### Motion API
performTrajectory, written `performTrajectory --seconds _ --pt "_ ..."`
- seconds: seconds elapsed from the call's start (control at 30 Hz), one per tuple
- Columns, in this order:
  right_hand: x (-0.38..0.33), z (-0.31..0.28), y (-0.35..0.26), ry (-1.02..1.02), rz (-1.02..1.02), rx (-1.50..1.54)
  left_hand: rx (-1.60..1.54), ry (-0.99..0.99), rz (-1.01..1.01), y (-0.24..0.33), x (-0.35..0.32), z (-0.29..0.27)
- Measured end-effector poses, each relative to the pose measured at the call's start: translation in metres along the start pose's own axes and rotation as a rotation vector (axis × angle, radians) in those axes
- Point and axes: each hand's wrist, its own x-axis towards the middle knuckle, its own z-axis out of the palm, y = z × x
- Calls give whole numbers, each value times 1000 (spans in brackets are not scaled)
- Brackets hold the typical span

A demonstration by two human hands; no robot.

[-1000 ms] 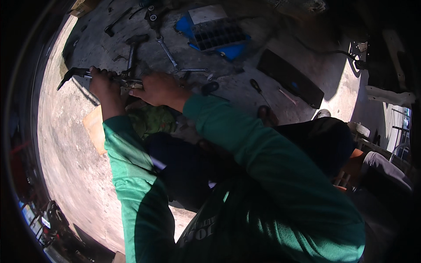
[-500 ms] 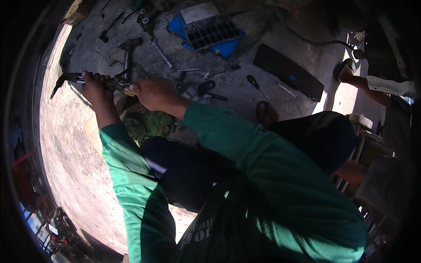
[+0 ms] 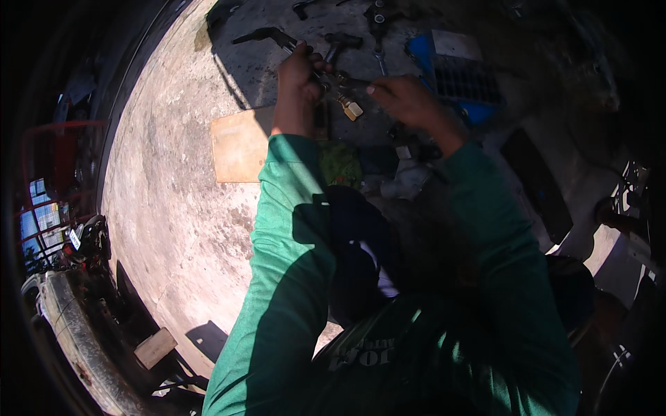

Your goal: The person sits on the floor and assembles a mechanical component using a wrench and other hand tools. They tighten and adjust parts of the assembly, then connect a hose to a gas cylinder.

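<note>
My left hand (image 3: 300,73) is wrapped round a metal tool (image 3: 283,40) with a dark curved end, a silver shaft and a brass hex fitting (image 3: 352,109) at its near end. The tool's exact kind does not show. Just right of it, my right hand (image 3: 406,100) is closed, thumb forward, at a dark narrow piece (image 3: 357,82) that reaches toward the tool. Shadow hides whether that piece belongs to the tool. Beyond my left hand a hammer (image 3: 341,41) lies on the concrete, with a wrench (image 3: 381,64) to its right. Below my hands sits a bunched green cloth (image 3: 340,165).
A blue case with a black compartment tray (image 3: 466,83) lies at the far right. Nearer stands a long dark panel (image 3: 538,184). A tan board (image 3: 239,147) rests on the sunlit concrete (image 3: 173,173) to my left. A wooden block (image 3: 156,348) sits at the lower left.
My view has swung left, so things sit further right in it. My right hand has come off the brass fitting, which now shows bare. My left hand keeps its hold on the tool.
</note>
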Motion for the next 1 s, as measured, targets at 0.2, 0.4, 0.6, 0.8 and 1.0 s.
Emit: performTrajectory --seconds 0.2,0.4,0.6,0.8,1.0 --pt "6 -11 -8 -54 -105 35 -88 -100 -73 -6 10 -1" --pt "-9 -4 -31 -6 -21 24 -149 12 -30 -8 3 4" --pt "-4 21 -33 29 76 -125 -158 100 39 -15 9 -1" --pt "6 33 -23 -35 92 -52 -183 215 71 -18 11 -6" --pt "13 40 -25 -38 100 -54 -192 299 150 -16 12 -8"
